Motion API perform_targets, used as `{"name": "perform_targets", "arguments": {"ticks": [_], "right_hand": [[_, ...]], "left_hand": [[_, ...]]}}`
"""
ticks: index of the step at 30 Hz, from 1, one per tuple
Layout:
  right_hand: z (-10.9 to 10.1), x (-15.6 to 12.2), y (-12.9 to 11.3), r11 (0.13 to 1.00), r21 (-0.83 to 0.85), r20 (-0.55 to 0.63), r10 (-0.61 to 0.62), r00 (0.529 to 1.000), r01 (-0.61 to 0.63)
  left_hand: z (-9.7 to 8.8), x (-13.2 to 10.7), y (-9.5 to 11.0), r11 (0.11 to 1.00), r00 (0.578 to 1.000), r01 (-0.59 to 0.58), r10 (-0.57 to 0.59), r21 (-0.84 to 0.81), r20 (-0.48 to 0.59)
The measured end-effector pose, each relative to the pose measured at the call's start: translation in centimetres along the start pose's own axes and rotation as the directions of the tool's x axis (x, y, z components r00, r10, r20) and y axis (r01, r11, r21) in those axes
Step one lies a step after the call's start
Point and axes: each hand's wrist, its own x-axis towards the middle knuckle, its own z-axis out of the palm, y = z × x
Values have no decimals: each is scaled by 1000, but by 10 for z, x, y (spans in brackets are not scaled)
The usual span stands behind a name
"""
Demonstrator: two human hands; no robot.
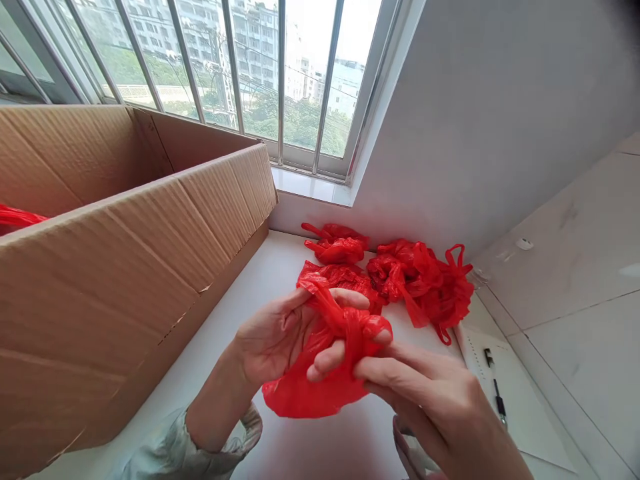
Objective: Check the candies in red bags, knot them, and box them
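Note:
Both my hands hold one red plastic bag (320,393) above a white tabletop (260,280). My left hand (275,337) cups the bag from underneath, its fingers curled around a twisted strip of it. My right hand (435,400) pinches the knotted top of the bag from the right. Just beyond my hands lie several knotted red plastic bags (400,270) in a loose pile against the wall.
A large open cardboard box (125,233) fills the left side; a bit of red plastic (17,217) shows inside it. A pen (496,387) lies on white paper (525,413) at the right. A grey wall and a barred window (250,73) stand behind.

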Motion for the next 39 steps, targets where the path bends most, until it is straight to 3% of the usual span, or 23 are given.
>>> {"name": "perform_targets", "arguments": {"ticks": [2,4,5,7,8,9,10,12,13,15,18,22,24,28,31,36,39], "right_hand": [[-7,-4,7,997,46,178,49,983,-58],[-11,-4,17,989,137,128,42,991,-59],[-11,-3,23,981,193,44,31,999,-39],[-6,4,34,954,299,-88,18,996,9],[0,9,38,939,343,-76,8,997,19],[7,15,42,923,384,-3,-20,1000,19],[14,20,45,909,416,115,-56,992,3],[25,30,48,895,438,358,-90,929,-82],[29,32,48,893,428,430,-66,901,-139],[31,32,47,878,416,467,18,884,-238],[26,28,46,817,494,373,110,921,-297],[25,29,51,681,652,212,256,943,-332],[29,34,55,656,686,177,270,946,-315],[36,41,61,567,758,197,271,942,-321],[39,42,65,460,798,258,322,911,-389],[44,44,76,331,847,323,298,898,-415],[47,45,81,323,836,354,300,886,-444]], "left_hand": [[7,-3,4,992,999,29,-31,124,13],[17,-9,7,884,996,88,-90,460,-17],[23,-14,6,733,992,118,-119,670,-46],[32,-25,-3,248,988,125,-118,961,-98],[34,-32,-10,8,989,114,-99,993,-112],[34,-40,-18,-153,991,108,-57,982,-118],[34,-47,-26,-254,994,103,-2,962,-107],[31,-59,-35,-342,993,85,103,936,-53],[31,-61,-36,-367,988,74,152,927,-19],[34,-60,-30,-410,974,81,225,909,15],[44,-44,-12,-481,964,90,262,872,45],[52,-24,-3,-599,969,-87,135,796,207],[50,-20,-5,-564,976,-118,87,817,201],[43,-19,-11,-445,994,-27,86,895,73],[40,-20,-11,-437,997,16,79,899,21],[37,-20,-11,-434,999,31,43,900,-14],[37,-21,-11,-422,1000,23,9,906,-21]]}}
